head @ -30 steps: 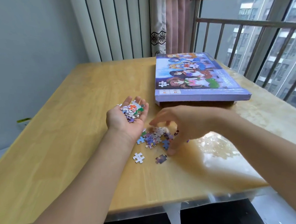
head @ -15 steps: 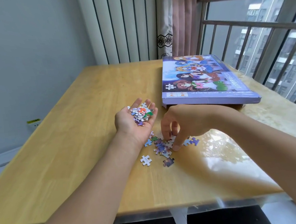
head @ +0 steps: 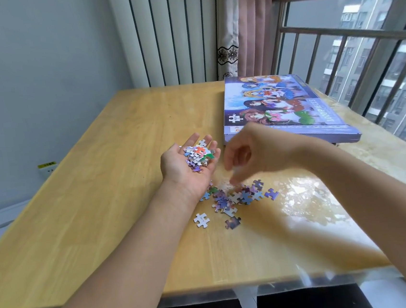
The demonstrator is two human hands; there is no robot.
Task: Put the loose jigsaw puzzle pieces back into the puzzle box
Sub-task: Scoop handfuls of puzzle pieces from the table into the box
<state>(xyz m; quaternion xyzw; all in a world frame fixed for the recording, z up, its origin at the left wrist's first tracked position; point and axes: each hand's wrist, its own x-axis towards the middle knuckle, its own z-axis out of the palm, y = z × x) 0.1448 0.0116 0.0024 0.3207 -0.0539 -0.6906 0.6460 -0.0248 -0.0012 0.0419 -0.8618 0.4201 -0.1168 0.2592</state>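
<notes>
My left hand (head: 179,174) is held palm up just above the wooden table (head: 116,193), cupping a heap of colourful puzzle pieces (head: 198,155). My right hand (head: 252,153) hovers beside it, fingers bunched downward and blurred, with a pale smear like a piece at the fingertips. Under it a small pile of loose pieces (head: 236,196) lies on the table. A white face-down piece (head: 201,220) and a dark piece (head: 232,222) lie apart, nearer me. The purple puzzle box (head: 279,105), with a cartoon picture on its lid, sits shut at the back right.
The right part of the table is glossy with glare (head: 309,200). A railed window (head: 360,44) runs along the right side, with a curtain (head: 246,31) and a ribbed white panel (head: 171,31) behind the table. A grey wall is at left.
My right hand has risen from the pile on the table, fingers pinched together, and moved toward my left palm. The left hand stays cupped with its heap.
</notes>
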